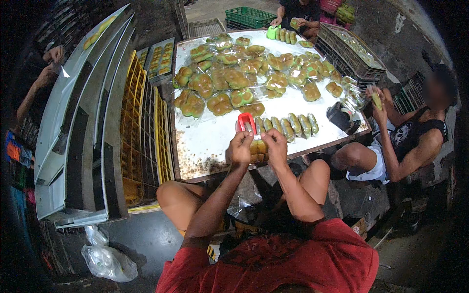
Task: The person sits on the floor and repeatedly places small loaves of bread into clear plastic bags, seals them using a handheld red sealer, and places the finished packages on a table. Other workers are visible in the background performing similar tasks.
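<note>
My left hand (240, 148) and my right hand (274, 146) pinch the gathered top of a clear plastic bag between them. Bread rolls (258, 147) fill the bag, which hangs between my hands at the table's near edge. Just beyond my left hand stands a red tape dispenser (246, 122). A row of bagged long buns (293, 126) lies beyond my right hand. Farther back, many bagged bread rolls (220, 104) are spread and heaped on the white tabletop (205, 135).
Stacked metal trays (84, 121) and yellow crates (133, 135) stand at left. A black tape dispenser (343, 117) sits at the table's right corner. A co-worker (406, 135) at right holds a bagged bun; another (304, 18) works at the far end. A plastic bag (110, 263) lies lower left.
</note>
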A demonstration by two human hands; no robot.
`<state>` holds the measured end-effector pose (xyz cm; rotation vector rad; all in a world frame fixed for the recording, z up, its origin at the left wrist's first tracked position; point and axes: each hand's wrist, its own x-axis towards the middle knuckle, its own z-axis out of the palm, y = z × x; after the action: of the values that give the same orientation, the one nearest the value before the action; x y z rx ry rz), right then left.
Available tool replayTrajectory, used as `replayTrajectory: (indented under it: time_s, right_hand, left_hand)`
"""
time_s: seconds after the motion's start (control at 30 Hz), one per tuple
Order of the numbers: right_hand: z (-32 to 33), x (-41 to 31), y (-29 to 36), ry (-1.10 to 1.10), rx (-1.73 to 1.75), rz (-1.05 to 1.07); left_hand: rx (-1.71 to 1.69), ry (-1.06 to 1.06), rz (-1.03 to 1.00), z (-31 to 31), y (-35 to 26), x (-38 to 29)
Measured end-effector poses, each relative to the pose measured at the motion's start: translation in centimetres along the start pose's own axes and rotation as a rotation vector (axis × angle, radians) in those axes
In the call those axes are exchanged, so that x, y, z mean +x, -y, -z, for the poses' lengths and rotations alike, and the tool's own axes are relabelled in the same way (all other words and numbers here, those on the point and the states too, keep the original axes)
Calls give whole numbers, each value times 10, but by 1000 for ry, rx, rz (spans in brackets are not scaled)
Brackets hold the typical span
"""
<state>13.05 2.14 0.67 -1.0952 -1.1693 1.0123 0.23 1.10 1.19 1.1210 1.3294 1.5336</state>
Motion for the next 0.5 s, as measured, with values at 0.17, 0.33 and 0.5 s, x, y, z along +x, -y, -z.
replayTrajectory:
  time_s: [0.17, 0.33, 0.5]
  right_hand:
    - [0, 15, -7, -116, 114, -170]
    - [8, 10, -36, 263, -347, -304]
    - [18, -16, -75, 285, -237, -185]
  left_hand:
    - [189, -168, -117, 14, -20, -3]
    - [140, -180, -317, 35, -46, 5]
    - [106, -190, -280, 38, -53, 1]
